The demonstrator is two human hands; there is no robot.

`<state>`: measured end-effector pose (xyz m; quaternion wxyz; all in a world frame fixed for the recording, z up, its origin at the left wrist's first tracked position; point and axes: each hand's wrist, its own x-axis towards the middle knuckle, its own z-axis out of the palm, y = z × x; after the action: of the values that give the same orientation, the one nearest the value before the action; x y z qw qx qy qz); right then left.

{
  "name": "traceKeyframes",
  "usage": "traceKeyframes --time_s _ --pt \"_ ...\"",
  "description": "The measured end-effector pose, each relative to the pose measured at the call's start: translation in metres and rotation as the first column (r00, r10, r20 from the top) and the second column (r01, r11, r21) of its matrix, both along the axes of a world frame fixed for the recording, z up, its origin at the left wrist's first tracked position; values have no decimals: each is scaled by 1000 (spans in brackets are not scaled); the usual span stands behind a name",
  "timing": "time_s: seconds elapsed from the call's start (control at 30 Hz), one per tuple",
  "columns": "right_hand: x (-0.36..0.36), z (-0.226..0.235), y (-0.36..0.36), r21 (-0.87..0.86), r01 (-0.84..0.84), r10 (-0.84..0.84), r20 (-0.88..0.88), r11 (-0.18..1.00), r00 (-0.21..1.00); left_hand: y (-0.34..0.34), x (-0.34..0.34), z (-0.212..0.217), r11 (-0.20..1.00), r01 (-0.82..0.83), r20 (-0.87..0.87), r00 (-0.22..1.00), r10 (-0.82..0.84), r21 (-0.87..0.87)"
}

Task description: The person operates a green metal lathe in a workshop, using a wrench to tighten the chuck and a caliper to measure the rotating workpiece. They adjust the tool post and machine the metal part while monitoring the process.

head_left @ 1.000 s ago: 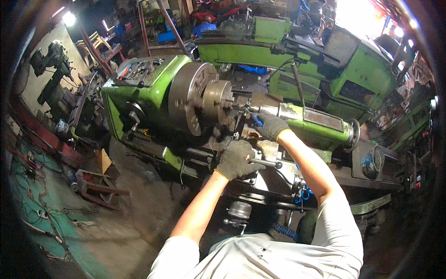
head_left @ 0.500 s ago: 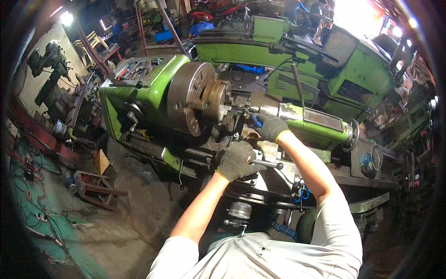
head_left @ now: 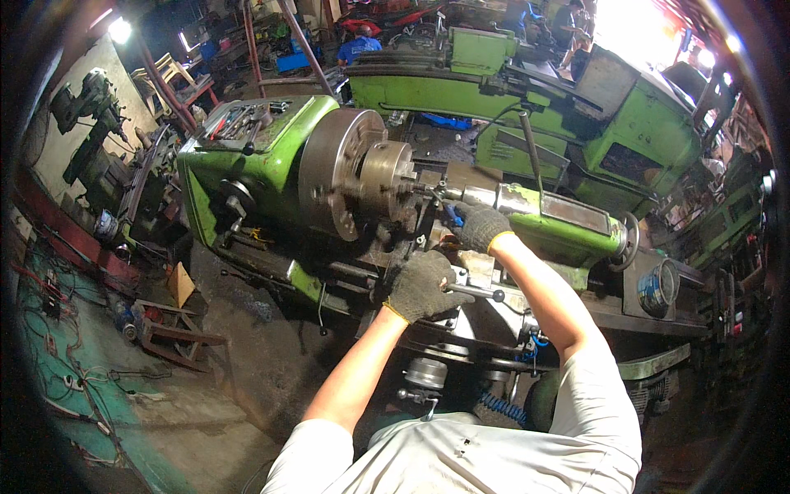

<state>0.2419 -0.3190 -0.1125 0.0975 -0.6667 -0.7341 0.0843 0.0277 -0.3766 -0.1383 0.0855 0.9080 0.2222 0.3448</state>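
My left hand [head_left: 421,286], in a dark knit glove with a yellow cuff, is curled over the lathe carriage. A steel ball-ended lever [head_left: 479,292] comes out from under its fingers, and its grip covers the lever's inner end. Farther right and higher, my gloved right hand [head_left: 482,226] is closed on a blue-handled tool [head_left: 454,214], whose front end points toward the chuck and is too small to make out. Left of it, the large lathe chuck [head_left: 339,174] holds a round metal workpiece [head_left: 387,173]. The tailstock [head_left: 559,222] stands right of my right hand.
Assorted tools lie on the green headstock [head_left: 247,128]. A metal bucket [head_left: 657,286] sits by the tailstock handwheel [head_left: 629,240]. Behind stands another green lathe [head_left: 428,89]; people are in the background. Cables [head_left: 82,387] trail over the floor at left.
The chuck's front and jaws look different and blurred, as if it turns. Both hands keep nearly the same places, and the view has shifted slightly.
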Motion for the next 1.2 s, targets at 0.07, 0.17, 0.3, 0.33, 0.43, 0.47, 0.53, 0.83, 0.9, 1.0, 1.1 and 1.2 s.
traceKeyframes --time_s 0.07,0.17,0.3,0.33,0.43,0.47,0.53,0.83,0.9,1.0,1.1,1.2 --pt "-1 2 0 -17 4 -5 -12 1000 1000 0 0 0 1000 2 10 1000 -2 -4" --pt "-2 6 -1 -45 10 -11 -23 999 1000 -1 -1 4 1000 -10 -7 1000 10 -2" --pt "-2 7 -1 -27 13 -13 -16 1000 1000 0 0 3 1000 0 2 1000 0 -1" --pt "-2 6 -1 -19 20 -20 -14 1000 1000 0 0 2 1000 5 3 1000 -5 -4" --pt "-5 15 -3 -47 5 -4 5 999 1000 0 -2 2 1000 -2 0 1000 2 -4" --pt "-2 12 -2 -34 4 -4 0 999 1000 0 -1 2 1000 -2 1 1000 2 -1" --pt "3 2 2 -8 2 -2 -12 1000 1000 0 1 2 1000 12 10 1000 -12 -8" --pt "-1 3 2 -60 17 -17 0 998 1000 1 -1 -2 1000 2 13 1000 -3 9" --pt "2 -2 4 -48 21 -21 2 999 1000 1 0 -1 1000 9 11 1000 -9 7" --pt "3 -8 4 -20 25 -25 7 999 1000 1 0 -1 1000 14 1 1000 -14 2" --pt "3 -8 3 -14 23 -22 11 1000 1000 1 -1 0 1000 12 -12 1000 -12 -5" --pt "-3 3 0 -52 32 -31 6 998 999 1 -1 0 1000 10 -5 1000 -10 -2"
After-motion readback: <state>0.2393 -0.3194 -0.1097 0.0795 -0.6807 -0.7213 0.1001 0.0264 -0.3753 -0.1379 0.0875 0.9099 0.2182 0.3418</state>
